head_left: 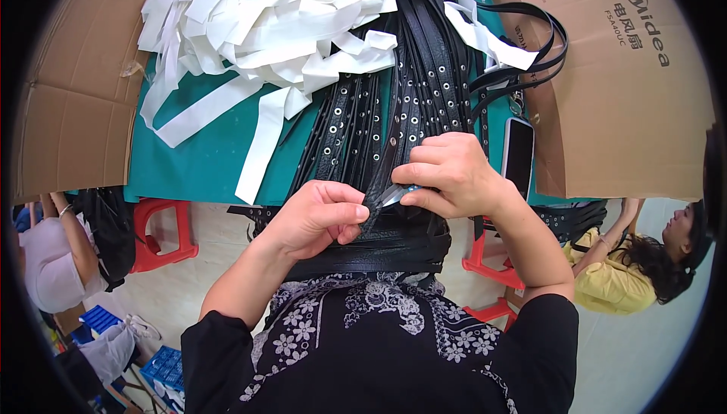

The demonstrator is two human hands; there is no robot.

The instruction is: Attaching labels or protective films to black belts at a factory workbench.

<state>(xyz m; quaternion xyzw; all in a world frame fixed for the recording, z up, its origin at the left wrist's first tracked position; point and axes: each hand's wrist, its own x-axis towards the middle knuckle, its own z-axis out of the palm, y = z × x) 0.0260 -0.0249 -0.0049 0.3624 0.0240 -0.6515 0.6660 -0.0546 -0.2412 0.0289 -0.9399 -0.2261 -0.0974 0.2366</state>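
At the near edge of the green counter [204,168], the left hand [324,213] pinches a black strap [373,203] between its fingers, while the right hand [448,175] has its fingers clamped on small snips [393,196] beside it. Work is under way on this one strap; beyond, many eyeleted straps [428,84] lie bunched, finished or not I cannot tell, and a heap of white strips [291,24] lies to their left.

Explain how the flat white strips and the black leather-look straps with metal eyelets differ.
The flat white strips look plain, while the black leather-look straps with metal eyelets look grained and pierced. The strips lie in a tangled heap; the straps run mostly side by side toward the table's near edge. Both are long and narrow, on the green table.
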